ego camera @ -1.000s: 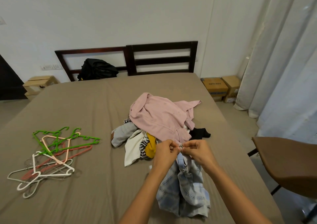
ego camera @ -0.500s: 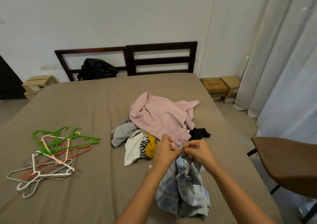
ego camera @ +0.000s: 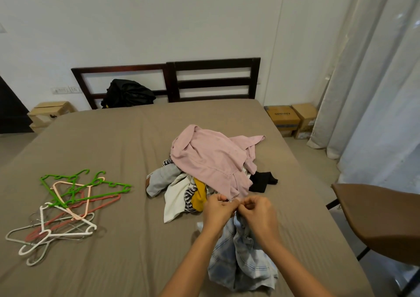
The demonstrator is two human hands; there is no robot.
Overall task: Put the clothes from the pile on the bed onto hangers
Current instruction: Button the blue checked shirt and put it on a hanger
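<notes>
Left hand (ego camera: pixel 218 212) and right hand (ego camera: pixel 259 217) pinch the blue checked shirt (ego camera: pixel 241 262) at its top; a slipping pinch could drop it crumpled.

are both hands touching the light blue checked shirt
Touching. The head view shows the left hand and the right hand each pinching the top edge of the light blue checked shirt, with the cloth bunched between their fingertips.

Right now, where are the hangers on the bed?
The hangers lie in a heap on the left side of the bed in the head view, well left of the clothes pile.
</notes>
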